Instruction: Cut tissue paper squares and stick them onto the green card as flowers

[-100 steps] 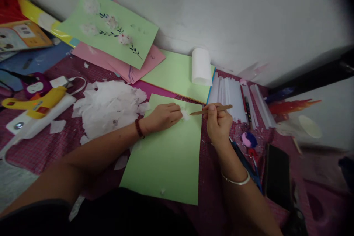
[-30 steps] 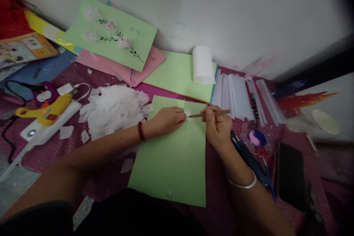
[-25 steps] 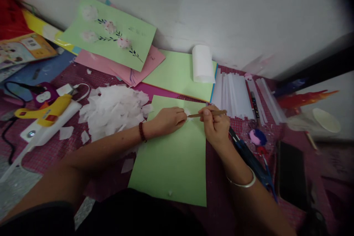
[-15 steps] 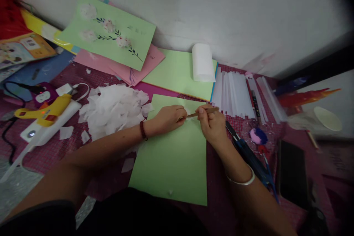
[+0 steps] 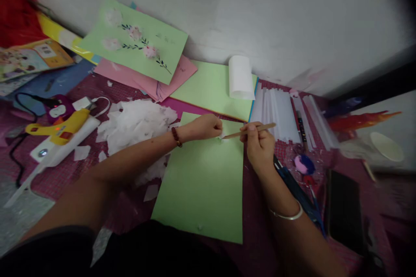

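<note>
We look down on two bare hands at work over a plain green sheet [image 5: 203, 186], which lies flat on a tabletop [image 5: 94, 88] spread with a maroon checked cloth. The right hand [image 5: 260, 145], a silver bangle [image 5: 287, 215] at its wrist, pinches a slim wooden stick [image 5: 234, 134] between thumb and fingers, its tip pointing left. That tip meets a small scrap of white paper [image 5: 221, 138] near the far edge of the green sheet. The left hand [image 5: 208, 127], wearing a beaded bracelet [image 5: 176, 137], is just beside the scrap, fingers bent under; its fingertips are hidden, so we cannot tell how tightly it is closed or whether it grips anything. To the left we find a heap of white paper pieces [image 5: 136, 123] and, beyond it, a yellow glue gun [image 5: 63, 127] on a white power strip [image 5: 42, 152]. Behind are a green card with pink and white flowers [image 5: 165, 56] and a white paper roll [image 5: 240, 75]; to the right, translucent sticks [image 5: 279, 114] lie in a bunch
</note>
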Demonstrator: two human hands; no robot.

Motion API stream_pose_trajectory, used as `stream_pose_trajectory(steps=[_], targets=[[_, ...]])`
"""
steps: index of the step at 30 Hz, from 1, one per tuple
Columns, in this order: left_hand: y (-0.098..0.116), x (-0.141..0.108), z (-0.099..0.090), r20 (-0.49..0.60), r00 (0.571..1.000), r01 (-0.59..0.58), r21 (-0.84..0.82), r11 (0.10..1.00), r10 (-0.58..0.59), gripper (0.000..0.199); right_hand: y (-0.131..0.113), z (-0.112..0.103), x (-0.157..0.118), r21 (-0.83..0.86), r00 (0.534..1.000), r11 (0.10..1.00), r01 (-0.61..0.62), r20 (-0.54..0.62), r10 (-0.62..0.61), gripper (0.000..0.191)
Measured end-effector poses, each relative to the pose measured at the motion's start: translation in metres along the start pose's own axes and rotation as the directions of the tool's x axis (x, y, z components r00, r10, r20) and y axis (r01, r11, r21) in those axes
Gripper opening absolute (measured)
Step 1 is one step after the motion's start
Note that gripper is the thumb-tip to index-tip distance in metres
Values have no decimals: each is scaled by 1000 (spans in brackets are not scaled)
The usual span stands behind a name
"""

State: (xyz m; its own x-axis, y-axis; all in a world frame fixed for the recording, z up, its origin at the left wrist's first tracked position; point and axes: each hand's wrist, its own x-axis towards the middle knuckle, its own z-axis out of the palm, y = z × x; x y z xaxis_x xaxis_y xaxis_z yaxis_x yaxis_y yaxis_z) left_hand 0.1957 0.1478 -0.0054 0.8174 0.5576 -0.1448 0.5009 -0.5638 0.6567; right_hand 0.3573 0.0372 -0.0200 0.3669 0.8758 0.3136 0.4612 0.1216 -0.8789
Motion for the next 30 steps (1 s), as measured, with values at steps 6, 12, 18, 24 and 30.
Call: stream_pose_trajectory(steps=[6,12,18,24,30], targets=[[-11,-27,-56,-118,986,114,-66,991,-121,18,10,3,4,94,990,986,-140,-12,142,39],[-39,-77,-80,-37,978,205,70,976,-203,9,13,3,11,391,948,879,-273,-46,315,34],[-56,-94,-53,-164,957,279,292,915,-239,8,15,1,11,466,938,834,-296,-23,346,28],[-63,-86,-53,-98,938,344,180,922,-331,2,15,1,9,434,953,862,-263,-25,303,29],[-35,-90,-71,-112,930,337,-125,933,-351,10,14,-1,9,448,954,854,-265,-8,300,28]])
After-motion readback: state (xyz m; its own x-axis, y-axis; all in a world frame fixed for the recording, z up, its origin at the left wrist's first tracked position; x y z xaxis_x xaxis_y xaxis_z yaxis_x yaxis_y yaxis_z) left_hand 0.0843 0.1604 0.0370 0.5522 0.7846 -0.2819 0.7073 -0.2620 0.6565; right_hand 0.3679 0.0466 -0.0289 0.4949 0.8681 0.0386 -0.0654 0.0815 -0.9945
